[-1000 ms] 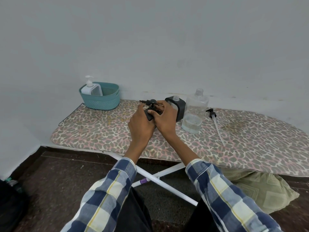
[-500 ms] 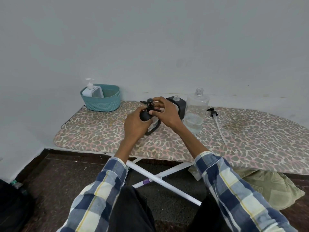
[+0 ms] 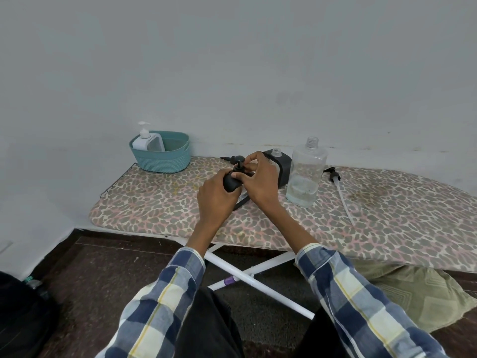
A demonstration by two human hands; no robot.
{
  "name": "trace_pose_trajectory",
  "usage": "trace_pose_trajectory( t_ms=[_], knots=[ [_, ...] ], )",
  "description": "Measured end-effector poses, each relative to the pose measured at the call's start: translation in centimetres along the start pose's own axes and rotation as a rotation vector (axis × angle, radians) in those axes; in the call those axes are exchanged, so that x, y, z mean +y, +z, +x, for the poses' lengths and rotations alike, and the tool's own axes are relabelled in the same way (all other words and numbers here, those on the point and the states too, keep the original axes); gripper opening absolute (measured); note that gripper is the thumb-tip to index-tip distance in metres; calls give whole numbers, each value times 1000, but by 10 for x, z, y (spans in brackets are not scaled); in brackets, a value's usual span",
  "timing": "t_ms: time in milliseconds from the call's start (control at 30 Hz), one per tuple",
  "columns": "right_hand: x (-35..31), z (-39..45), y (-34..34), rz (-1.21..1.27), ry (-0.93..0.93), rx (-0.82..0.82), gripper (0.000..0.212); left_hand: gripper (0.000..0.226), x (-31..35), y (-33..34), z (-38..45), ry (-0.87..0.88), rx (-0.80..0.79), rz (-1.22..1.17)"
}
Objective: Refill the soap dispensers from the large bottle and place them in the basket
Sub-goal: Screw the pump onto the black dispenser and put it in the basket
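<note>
My left hand (image 3: 215,196) grips the body of a small black soap dispenser (image 3: 230,182), held just above the board. My right hand (image 3: 259,178) pinches its black pump head (image 3: 238,161) on top. Behind my hands stands a second black dispenser (image 3: 282,165) with an open neck. To its right is the large clear bottle (image 3: 305,174), uncapped, with a little clear liquid at the bottom. A teal basket (image 3: 165,157) at the back left holds a white pump dispenser (image 3: 147,142).
A loose black pump with a long clear tube (image 3: 338,188) lies right of the large bottle. Everything rests on a leopard-print ironing board (image 3: 374,223) against a white wall. A green cushion (image 3: 413,293) lies on the floor under it.
Both hands lifted the small black dispenser off the board and turned it upright. My right hand's fingers now close on the pump head at its top.
</note>
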State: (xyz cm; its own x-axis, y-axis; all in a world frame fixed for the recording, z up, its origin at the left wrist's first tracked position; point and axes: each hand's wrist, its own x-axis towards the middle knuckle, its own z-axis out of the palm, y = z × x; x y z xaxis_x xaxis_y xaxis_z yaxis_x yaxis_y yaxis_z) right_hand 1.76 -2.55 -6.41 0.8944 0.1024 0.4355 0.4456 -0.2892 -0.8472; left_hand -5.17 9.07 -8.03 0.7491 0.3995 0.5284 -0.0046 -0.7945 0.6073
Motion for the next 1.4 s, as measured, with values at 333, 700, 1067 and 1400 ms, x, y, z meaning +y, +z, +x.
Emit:
trace_pose_trajectory(
  t_ms=[333,700,1067,1400],
  knots=[
    [0,-8,7,-3,7,77,42,35,13,7,-11,-64,126,-16],
    [-7,-10,-19,136,-23,-242,59,37,7,6,-16,-82,168,-5],
    [-17,0,-26,-2,-73,-202,15,42,7,7,-16,-73,156,-7],
    [-17,-5,-33,6,-51,-228,25,42,9,6,-16,-85,152,-21]
  ],
)
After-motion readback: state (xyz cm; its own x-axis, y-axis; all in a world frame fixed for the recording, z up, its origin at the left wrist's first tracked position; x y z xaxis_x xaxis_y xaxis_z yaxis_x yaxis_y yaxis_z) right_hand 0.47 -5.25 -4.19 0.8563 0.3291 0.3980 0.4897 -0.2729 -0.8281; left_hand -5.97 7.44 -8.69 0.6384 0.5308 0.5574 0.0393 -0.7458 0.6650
